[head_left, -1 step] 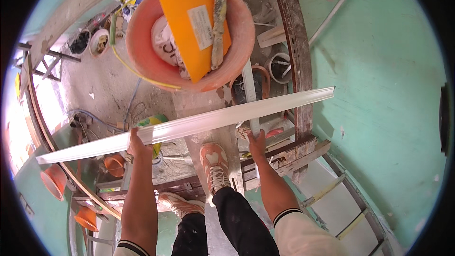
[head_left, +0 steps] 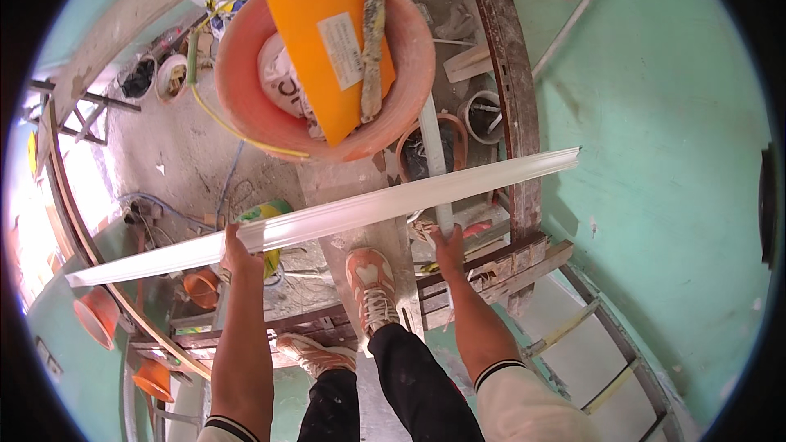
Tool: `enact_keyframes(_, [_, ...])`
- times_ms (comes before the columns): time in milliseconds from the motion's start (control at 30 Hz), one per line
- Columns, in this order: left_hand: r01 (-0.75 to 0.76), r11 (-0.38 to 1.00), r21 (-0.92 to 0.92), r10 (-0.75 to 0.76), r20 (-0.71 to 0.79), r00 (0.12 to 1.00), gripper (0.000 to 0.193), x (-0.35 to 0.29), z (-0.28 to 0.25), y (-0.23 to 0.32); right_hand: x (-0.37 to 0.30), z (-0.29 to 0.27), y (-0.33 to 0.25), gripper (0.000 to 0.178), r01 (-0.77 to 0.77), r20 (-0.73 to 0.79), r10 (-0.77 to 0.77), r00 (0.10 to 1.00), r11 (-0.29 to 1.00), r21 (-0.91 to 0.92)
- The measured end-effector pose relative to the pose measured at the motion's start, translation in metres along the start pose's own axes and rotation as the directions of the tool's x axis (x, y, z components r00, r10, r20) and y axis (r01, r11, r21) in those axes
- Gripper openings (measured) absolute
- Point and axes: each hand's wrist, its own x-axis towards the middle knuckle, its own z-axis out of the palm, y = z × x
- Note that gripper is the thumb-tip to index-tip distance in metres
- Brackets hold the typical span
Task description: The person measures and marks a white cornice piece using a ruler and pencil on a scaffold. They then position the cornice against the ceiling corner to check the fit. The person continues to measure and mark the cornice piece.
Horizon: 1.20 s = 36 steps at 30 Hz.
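Observation:
A long white moulding strip (head_left: 344,217) lies crosswise in front of me, its left end lower than its right. My left hand (head_left: 239,252) is closed around it left of the middle. My right hand (head_left: 447,250) grips the near end of a long, narrow metal bar (head_left: 434,147), which runs away from me and passes under the strip. Whether the right fingers also touch the strip is hidden. Beyond the strip stands a large orange bucket (head_left: 237,65) holding an orange triangular sheet (head_left: 307,41), a plaster-crusted tool (head_left: 373,53) and a crumpled white bag (head_left: 278,74).
My shoes (head_left: 372,282) stand on a narrow plank (head_left: 336,180) above the littered floor. A dark scaffold beam (head_left: 516,98) runs along the green wall (head_left: 655,115) at right. Several smaller buckets (head_left: 98,315) sit below, along with a ladder-like frame (head_left: 610,344).

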Motion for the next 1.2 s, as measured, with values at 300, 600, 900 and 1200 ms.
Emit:
enact_keyframes(300, [0.000, 1.000, -0.019, 0.003, 0.124, 0.992, 0.055, 0.011, -0.021, 0.020, 0.015, -0.098, 0.041, 0.054, 0.140, -0.074, -0.153, 0.985, 0.978, -0.154])
enact_keyframes(600, [-0.010, 0.999, 0.032, 0.006, 0.116, 0.993, 0.059, 0.000, -0.002, 0.035, -0.054, -0.157, 0.104, 0.050, 0.000, -0.104, -0.015, 0.994, 0.990, -0.139])
enact_keyframes(900, [-0.007, 1.000, 0.022, 0.004, 0.112, 0.994, 0.060, 0.010, -0.008, 0.031, -0.056, -0.149, 0.101, 0.046, -0.040, -0.191, 0.066, 0.979, 0.990, 0.136])
enact_keyframes(1200, [0.011, 0.996, 0.093, -0.023, 0.128, 0.991, 0.051, 0.023, -0.005, 0.015, 0.045, -0.133, 0.090, 0.052, 0.006, -0.190, -0.007, 0.982, 1.000, -0.007])
